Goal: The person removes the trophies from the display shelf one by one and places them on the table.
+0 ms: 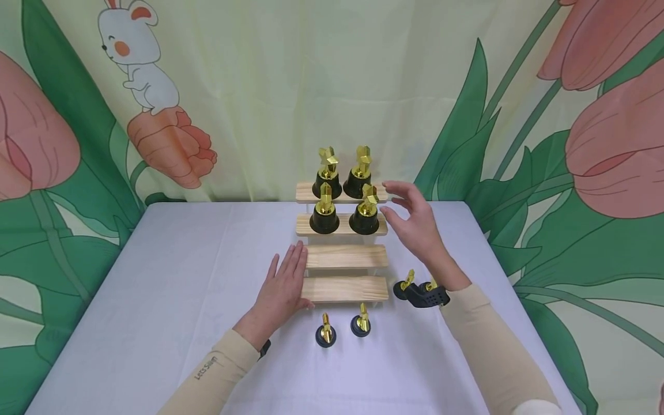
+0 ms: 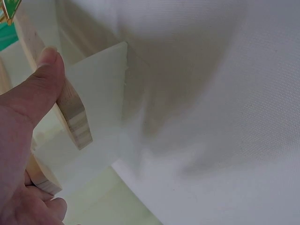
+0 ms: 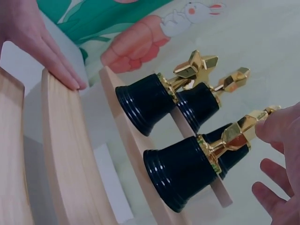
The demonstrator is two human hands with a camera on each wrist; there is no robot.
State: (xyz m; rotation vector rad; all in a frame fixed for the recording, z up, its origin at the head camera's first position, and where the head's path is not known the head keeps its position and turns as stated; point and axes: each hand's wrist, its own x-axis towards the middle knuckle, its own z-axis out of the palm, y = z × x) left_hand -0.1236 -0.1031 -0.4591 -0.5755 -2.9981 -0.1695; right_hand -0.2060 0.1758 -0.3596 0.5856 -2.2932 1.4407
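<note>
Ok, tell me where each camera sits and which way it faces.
Head: worn there, faces forward and down at wooden shelves; left grip, right grip, sleeves show.
Left wrist: worn there, faces shelf ends and tablecloth; left grip shows.
Right wrist: worn there, faces trophies; both grips show.
Head and right wrist share four shelved trophies.
</note>
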